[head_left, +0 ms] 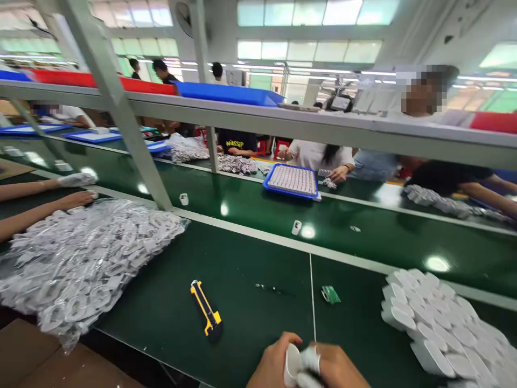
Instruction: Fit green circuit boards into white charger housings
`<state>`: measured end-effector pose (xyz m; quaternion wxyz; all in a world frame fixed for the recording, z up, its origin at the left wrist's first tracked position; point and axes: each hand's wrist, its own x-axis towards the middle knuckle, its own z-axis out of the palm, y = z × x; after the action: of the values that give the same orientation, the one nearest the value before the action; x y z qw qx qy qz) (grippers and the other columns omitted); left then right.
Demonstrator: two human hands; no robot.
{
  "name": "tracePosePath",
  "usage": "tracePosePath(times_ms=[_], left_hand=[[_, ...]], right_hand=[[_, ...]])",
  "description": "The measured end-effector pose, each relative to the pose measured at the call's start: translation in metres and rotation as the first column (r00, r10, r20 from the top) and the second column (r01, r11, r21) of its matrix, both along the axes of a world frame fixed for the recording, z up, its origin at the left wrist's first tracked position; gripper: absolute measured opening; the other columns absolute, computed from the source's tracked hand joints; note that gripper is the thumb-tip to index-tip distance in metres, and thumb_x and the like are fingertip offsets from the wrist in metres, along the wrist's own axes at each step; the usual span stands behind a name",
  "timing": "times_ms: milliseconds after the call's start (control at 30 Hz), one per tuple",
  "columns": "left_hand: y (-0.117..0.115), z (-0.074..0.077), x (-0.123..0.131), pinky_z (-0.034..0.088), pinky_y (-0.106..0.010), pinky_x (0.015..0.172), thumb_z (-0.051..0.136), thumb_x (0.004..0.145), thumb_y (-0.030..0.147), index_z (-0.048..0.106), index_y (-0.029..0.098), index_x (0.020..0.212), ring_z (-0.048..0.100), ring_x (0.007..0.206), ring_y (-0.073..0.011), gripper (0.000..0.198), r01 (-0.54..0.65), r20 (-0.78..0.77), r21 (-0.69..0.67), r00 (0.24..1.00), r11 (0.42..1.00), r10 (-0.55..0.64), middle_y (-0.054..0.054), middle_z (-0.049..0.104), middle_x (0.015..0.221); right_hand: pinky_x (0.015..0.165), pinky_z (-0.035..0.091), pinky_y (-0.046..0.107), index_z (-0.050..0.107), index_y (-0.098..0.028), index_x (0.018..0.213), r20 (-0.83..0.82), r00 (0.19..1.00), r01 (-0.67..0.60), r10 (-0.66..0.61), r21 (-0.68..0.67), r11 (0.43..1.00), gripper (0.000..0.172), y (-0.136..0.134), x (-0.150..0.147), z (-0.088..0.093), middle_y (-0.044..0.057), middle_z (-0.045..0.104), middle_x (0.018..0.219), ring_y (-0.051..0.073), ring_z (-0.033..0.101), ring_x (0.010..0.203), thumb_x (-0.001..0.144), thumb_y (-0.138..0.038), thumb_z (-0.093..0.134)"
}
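Hands meet close to the near edge of the green table [161, 302], curled round a few small white cases [291, 365]. The left hand [271, 364] wraps them from one side and the right hand [338, 367] closes on them from the other, probably to keep loose, smooth pieces together; blur hides how each finger sits.

More cases lie in a heap [448, 328] toward the table's right, packed against one another, perhaps so that they stay within easy reach. A clear bag [89, 264] of white parts covers the left end and hangs over the near edge; its film seems to keep the parts from scattering.

Between these, the yellow cutter [205, 310] and a small green board [330, 294] lie apart, seemingly set aside to leave working room. Beyond the pale strip [250, 233] at the far edge, single white pieces [297, 227] sit spaced out on the belt [246, 207].
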<state>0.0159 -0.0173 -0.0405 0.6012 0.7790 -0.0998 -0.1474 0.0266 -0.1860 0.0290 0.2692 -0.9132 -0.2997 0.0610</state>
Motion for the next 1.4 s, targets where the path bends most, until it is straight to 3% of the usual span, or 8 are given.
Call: tracePosePath(times_ms=[100, 233, 500, 700, 800, 967, 1233, 1400], left_hand=[[0.018, 0.012, -0.013, 0.047, -0.03, 0.077, 0.065, 0.072, 0.024, 0.056, 0.021, 0.113, 0.059, 0.08, -0.0182, 0.042, 0.011, -0.059, 0.055, 0.998, 0.998, -0.008, -0.002, 0.066, 0.088], [0.04, 0.036, -0.018, 0.044, -0.027, 0.07, 0.065, 0.078, 0.034, 0.051, 0.022, 0.11, 0.054, 0.074, -0.0158, 0.036, -0.022, -0.062, -0.026, 0.998, 0.999, 0.021, 0.0, 0.061, 0.084], [0.064, 0.06, -0.021, 0.044, -0.028, 0.076, 0.064, 0.082, 0.036, 0.047, 0.024, 0.11, 0.049, 0.084, -0.0161, 0.034, -0.109, 0.004, -0.222, 0.994, 0.969, 0.113, -0.003, 0.05, 0.101], [0.069, 0.064, -0.017, 0.047, -0.031, 0.099, 0.069, 0.083, 0.041, 0.051, 0.027, 0.126, 0.055, 0.115, -0.0218, 0.048, -0.186, 0.01, -0.31, 0.98, 0.932, 0.199, -0.007, 0.054, 0.126], [0.071, 0.058, -0.011, 0.047, -0.032, 0.104, 0.072, 0.082, 0.04, 0.053, 0.029, 0.13, 0.056, 0.12, -0.022, 0.053, -0.186, 0.041, -0.297, 0.978, 0.937, 0.207, -0.006, 0.055, 0.129], [0.073, 0.054, -0.01, 0.051, -0.034, 0.101, 0.072, 0.082, 0.033, 0.054, 0.031, 0.133, 0.058, 0.119, -0.0234, 0.054, -0.179, 0.102, -0.237, 0.973, 0.955, 0.208, -0.006, 0.058, 0.128], [0.067, 0.076, -0.005, 0.055, -0.038, 0.095, 0.068, 0.082, 0.022, 0.056, 0.029, 0.133, 0.06, 0.117, -0.0251, 0.052, -0.185, 0.285, -0.139, 0.933, 0.973, 0.218, -0.009, 0.06, 0.126], [0.067, 0.093, -0.006, 0.056, -0.031, 0.092, 0.067, 0.084, 0.017, 0.05, 0.032, 0.137, 0.06, 0.118, -0.0224, 0.057, -0.128, 0.373, -0.168, 0.909, 0.977, 0.183, -0.007, 0.06, 0.129]], right_hand=[[0.082, 0.057, 0.036, 0.066, -0.021, 0.112, 0.001, 0.974, 0.227, -0.228, 0.067, 0.972, 0.026, -0.023, 0.025, 0.002, 0.01, 0.073, 0.1, 0.025, 0.07, 0.09, 0.093, -0.028, 0.05], [0.11, 0.039, 0.057, 0.056, -0.015, 0.131, 0.036, 0.922, 0.385, -0.386, 0.037, 0.922, 0.049, -0.055, 0.068, -0.016, 0.018, 0.054, 0.138, 0.035, 0.044, 0.134, 0.082, -0.012, 0.053], [0.095, 0.052, 0.049, 0.06, -0.016, 0.125, -0.102, 0.939, 0.337, -0.33, 0.068, 0.939, 0.039, -0.06, 0.07, -0.018, 0.011, 0.07, 0.109, 0.027, 0.066, 0.104, 0.086, -0.022, 0.062], [0.102, 0.049, 0.041, 0.072, -0.025, 0.104, -0.22, 0.946, 0.276, -0.239, 0.154, 0.949, 0.025, -0.052, 0.055, -0.022, 0.009, 0.065, 0.129, 0.027, 0.054, 0.128, 0.089, -0.039, 0.058], [0.107, 0.043, 0.047, 0.066, -0.023, 0.12, -0.17, 0.898, 0.429, -0.405, 0.143, 0.892, 0.036, -0.054, 0.064, -0.03, 0.012, 0.061, 0.133, 0.028, 0.054, 0.128, 0.093, -0.036, 0.046], [0.094, 0.047, 0.053, 0.058, -0.012, 0.129, -0.073, 0.785, 0.62, -0.615, 0.096, 0.779, 0.048, -0.049, 0.064, -0.029, 0.017, 0.067, 0.105, 0.032, 0.061, 0.104, 0.092, -0.042, 0.052], [0.094, 0.044, 0.056, 0.065, -0.017, 0.099, -0.169, 0.764, 0.645, -0.623, 0.234, 0.728, 0.034, -0.019, 0.054, -0.026, 0.012, 0.064, 0.091, 0.032, 0.059, 0.096, 0.082, -0.047, 0.063], [0.086, 0.056, 0.047, 0.058, -0.022, 0.101, -0.447, 0.78, 0.622, -0.437, 0.482, 0.617, 0.049, -0.005, 0.033, 0.012, 0.011, 0.07, 0.099, 0.03, 0.069, 0.092, 0.072, -0.06, 0.066]])
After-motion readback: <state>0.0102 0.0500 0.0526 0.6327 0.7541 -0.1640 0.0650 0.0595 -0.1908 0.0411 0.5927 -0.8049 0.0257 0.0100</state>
